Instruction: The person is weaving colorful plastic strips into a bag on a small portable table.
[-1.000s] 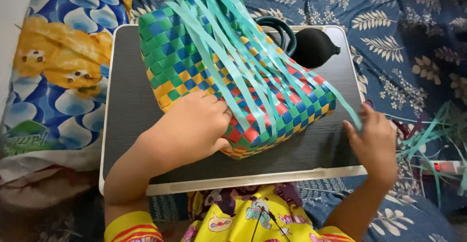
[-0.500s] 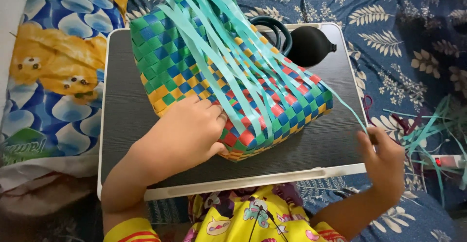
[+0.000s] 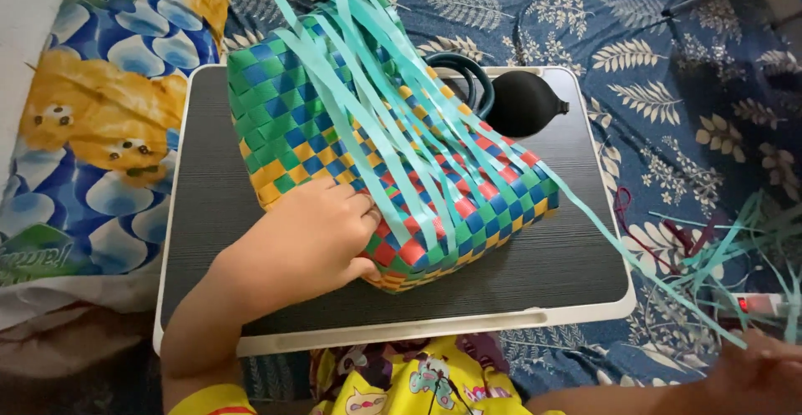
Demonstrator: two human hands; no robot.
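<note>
Two hands in view. Your left hand lies palm-down on the near side of the woven basket, fingers curled against the weave, pressing rather than clamping it. The basket is checkered in green, blue, yellow and red, tipped on its side on the dark tabletop, near corner touching the surface. Loose teal strips run over its upper face; one long strip trails off the basket's right corner, past the tabletop edge, toward your right hand. That hand sits at the bottom right edge, mostly cut off and blurred; can't tell if it's gripping the strip. More teal strips lie on the blue leaf-print cloth right of it. Behind the basket: a black rubber bulb and a dark ring-shaped handle, both on the tabletop.
</note>
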